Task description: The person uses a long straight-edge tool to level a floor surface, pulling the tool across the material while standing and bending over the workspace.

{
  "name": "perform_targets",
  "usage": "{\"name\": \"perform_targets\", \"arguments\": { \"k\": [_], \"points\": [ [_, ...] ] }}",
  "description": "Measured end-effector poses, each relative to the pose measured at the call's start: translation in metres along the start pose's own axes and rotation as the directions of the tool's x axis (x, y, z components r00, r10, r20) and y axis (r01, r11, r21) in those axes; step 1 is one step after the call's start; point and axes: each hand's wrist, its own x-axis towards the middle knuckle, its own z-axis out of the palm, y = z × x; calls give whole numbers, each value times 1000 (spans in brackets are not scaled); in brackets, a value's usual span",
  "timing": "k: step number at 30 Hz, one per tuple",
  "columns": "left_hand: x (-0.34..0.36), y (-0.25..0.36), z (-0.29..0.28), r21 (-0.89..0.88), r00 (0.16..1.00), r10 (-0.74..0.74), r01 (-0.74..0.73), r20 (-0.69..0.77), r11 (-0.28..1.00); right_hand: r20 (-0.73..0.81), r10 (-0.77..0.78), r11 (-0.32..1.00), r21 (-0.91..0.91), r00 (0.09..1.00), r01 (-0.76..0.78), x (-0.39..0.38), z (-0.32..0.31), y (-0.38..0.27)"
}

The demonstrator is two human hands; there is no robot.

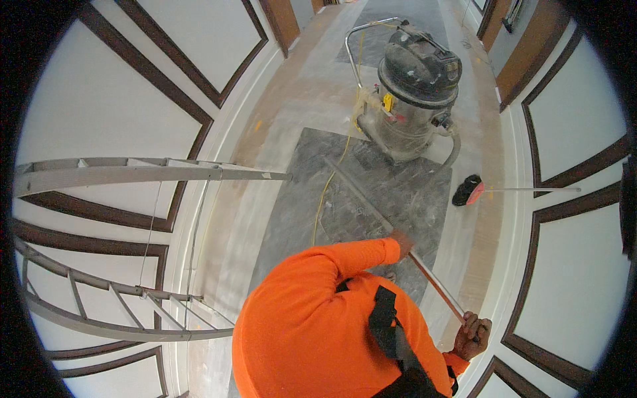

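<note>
Both my hands are closed around a long metal tube that slants across the corridor floor. My left hand wraps its middle, at the end of my orange sleeve. Farther back, at the tube's lower right end, my right hand grips it. The tube's far end lies over a dusty dark grey mat. Ahead stands a dusty wheeled vacuum cleaner with a black top and a hose. Whether the tube joins that hose cannot be seen.
A metal stepladder stands on the left. A yellow cord runs over the mat toward the vacuum. On the right lies a black-bristled broom with a thin handle. Panelled walls with dark mouldings line both sides.
</note>
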Motion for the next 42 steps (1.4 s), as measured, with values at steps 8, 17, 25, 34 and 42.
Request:
{"name": "perform_targets", "arguments": {
  "k": [8, 17, 25, 34, 42],
  "points": [
    [6, 27, -12, -79, 993, 9, -18, -121, 997, -73, -24, 994, -106, 997, 16, 0, -6, -28],
    [-47, 43, -4, -244, 991, 124, -109, 47, 964, -61, 81, 994, -63, 995, -84, -3, -15, -54],
    [-45, 3, 0, -204, 999, 5, -11, -34, 979, 56, 88, 994, 52, 995, -91, 19, -12, -17],
    [-44, -112, -16, 13, 939, -339, 338, 66, 941, 37, 183, 983, 10, 982, -184, 50, 36, 121],
    [-44, -163, 9, -105, 867, -488, 478, -104, 872, 227, 221, 974, -9, 949, -225, 70, 74, 137]
  ]
}}
